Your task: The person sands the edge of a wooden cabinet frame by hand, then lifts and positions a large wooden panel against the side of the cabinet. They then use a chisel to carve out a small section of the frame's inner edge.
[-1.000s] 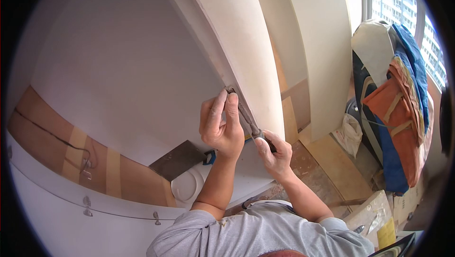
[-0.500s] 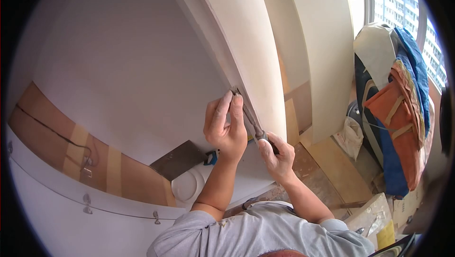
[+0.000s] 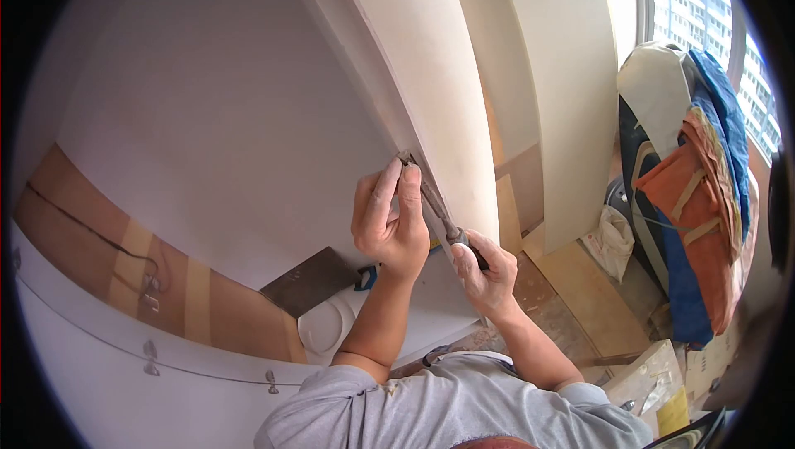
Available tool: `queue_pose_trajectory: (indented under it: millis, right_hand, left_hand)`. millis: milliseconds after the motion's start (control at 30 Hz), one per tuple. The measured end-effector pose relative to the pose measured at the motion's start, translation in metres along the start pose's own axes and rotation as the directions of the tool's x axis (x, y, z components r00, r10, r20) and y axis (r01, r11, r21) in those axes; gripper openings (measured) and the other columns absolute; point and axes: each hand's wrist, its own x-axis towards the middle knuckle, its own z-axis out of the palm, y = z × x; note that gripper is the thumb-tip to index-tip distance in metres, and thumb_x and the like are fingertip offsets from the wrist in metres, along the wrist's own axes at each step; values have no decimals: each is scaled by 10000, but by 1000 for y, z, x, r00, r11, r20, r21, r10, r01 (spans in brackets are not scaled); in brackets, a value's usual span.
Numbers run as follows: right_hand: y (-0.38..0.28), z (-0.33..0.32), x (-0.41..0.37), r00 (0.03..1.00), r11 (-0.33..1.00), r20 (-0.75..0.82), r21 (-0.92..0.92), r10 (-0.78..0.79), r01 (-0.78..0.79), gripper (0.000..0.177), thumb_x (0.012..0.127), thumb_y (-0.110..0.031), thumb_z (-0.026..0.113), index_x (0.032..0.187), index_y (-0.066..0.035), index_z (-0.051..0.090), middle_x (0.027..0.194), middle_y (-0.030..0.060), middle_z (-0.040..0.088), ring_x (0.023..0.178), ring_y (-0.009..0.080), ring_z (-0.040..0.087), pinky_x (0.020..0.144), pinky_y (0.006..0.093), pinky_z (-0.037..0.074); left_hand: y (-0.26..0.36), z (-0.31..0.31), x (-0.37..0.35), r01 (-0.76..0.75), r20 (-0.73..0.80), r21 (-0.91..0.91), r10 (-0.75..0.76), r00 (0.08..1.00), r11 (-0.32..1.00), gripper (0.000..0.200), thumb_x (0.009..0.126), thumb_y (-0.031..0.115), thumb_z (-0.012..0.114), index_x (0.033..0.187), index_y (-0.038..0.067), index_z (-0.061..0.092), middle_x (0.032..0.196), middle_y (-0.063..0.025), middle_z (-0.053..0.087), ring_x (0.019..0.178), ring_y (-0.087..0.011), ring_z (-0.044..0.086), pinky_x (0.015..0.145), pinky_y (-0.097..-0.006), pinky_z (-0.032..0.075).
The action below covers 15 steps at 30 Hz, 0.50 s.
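A long, narrow metal tool (image 3: 436,207) with a dark handle lies along the edge of a pale upright panel (image 3: 431,60). My right hand (image 3: 489,275) is wrapped round its handle. My left hand (image 3: 389,213) pinches the tool's far end between thumb and fingertips, close to the panel edge. White dust covers the fingers of both hands. The exact shape of the tool's tip is hidden by the left fingers.
A dark rectangular board (image 3: 310,282) lies left of my left forearm, beside a round white item (image 3: 325,325). At the right stand orange cloth (image 3: 691,188), blue sheeting (image 3: 689,300) and a white bag (image 3: 611,240). A wooden board (image 3: 588,296) lies on the floor.
Both hands keep their hold on the tool. My left hand and the tool's far end have shifted very slightly to the left.
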Motion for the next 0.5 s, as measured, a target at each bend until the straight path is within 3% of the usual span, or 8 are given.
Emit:
queue_pose_trajectory:
  millis: [100,167,333,500]
  right_hand:
    - [4,2,-1,1000,1000,-21,14,-12,12,238,1057,-74,743,1252,62,729,738,18,659,627,61,596,554,239,471]
    - [0,1,1,999,998,-2,-12,54,-54,284,978,-68,831,1215,50,727,889,147,783,698,159,707,634,281,547]
    - [-16,7,18,999,999,9,-2,44,-44,283,990,-65,821,1225,56,721,867,136,774,710,156,710,643,282,551]
    - [-24,8,25,999,999,13,4,39,-39,271,1000,-62,810,1226,60,719,854,128,770,711,144,705,642,280,551]
  left_hand:
    - [-2,1,0,-14,-2,4,14,1000,1000,153,1001,-21,777,1148,-64,789,999,-104,726,665,-116,629,539,-252,501]
    - [-1,4,3,-9,-26,-2,9,1000,1000,152,1002,-22,775,1148,-64,791,995,-101,728,669,-113,627,537,-252,496]
    - [6,7,27,-7,-52,12,7,999,1000,152,1005,-31,768,1150,-73,789,982,-96,728,687,-107,626,538,-255,493]
    - [0,11,34,-54,-62,-96,49,997,994,197,996,-32,787,1191,-55,780,963,-91,712,680,-84,609,522,-249,465]
